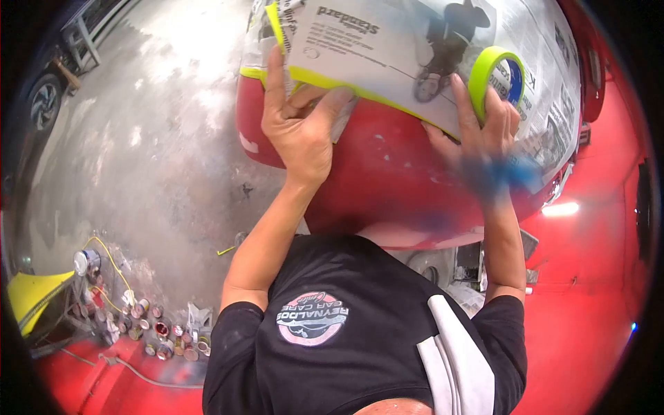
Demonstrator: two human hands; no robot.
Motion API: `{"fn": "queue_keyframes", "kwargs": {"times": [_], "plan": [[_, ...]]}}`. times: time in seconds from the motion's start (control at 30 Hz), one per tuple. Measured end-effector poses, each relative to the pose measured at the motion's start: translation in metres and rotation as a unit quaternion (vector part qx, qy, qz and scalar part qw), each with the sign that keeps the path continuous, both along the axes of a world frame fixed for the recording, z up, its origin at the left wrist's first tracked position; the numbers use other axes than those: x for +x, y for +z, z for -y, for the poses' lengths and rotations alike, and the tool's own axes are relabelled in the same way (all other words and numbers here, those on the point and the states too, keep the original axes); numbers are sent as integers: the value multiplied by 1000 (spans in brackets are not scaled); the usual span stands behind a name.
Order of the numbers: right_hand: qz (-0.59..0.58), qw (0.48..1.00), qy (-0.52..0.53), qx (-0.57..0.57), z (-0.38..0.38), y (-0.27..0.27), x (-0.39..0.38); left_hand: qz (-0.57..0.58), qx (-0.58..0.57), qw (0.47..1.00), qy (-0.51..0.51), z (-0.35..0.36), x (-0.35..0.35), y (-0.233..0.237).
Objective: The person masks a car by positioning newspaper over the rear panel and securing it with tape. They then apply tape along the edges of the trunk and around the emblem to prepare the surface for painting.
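Head view: printed white newspaper sheet edged with neon-yellow masking tape strip, at 12 o'clock on curved glossy red car panel. Left hand, 11 o'clock: fingers spread at the taped edge; can't tell if pinching. Right hand, 1 o'clock: neon-yellow ring-shaped tape roll held among fingers. Want paper taut; press tape progressively, no wrinkles or lifted edges.

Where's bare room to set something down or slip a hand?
Set down: grey floor between wheel and left arm, beyond the cans. Slip a hand: red panel below the yellow-green tape strip, between left hand and right hand; curved, likely poor for setting down. Crowded: the cans, and newspaper around hands and tape roll.
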State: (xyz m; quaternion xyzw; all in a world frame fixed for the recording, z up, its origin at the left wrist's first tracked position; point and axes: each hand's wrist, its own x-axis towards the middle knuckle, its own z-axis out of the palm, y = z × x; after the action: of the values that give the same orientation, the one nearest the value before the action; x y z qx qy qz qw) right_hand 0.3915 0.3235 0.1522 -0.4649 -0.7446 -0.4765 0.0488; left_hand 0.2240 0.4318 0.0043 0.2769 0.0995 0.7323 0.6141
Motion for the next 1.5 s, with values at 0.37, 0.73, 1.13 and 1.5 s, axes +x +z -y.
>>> {"fn": "queue_keyframes", "kwargs": {"times": [0.37, 0.73, 1.13, 1.5], "plan": [[-11, 999, 1, -52, -42, 3, -67, 39, 13, 999, -27, -6, -1, 7], [-52, 999, -9, 4, 6, -11, -5, -22, 15, 999, 36, 1, 10, 9], [-24, 980, -175, 88, 133, -3, 140, 0, -22, 999, 25, 4, 7, 15], [-51, 996, 71, -16, -14, 54, -55, 28, -46, 995, -84, -12, -28, 5]]}}
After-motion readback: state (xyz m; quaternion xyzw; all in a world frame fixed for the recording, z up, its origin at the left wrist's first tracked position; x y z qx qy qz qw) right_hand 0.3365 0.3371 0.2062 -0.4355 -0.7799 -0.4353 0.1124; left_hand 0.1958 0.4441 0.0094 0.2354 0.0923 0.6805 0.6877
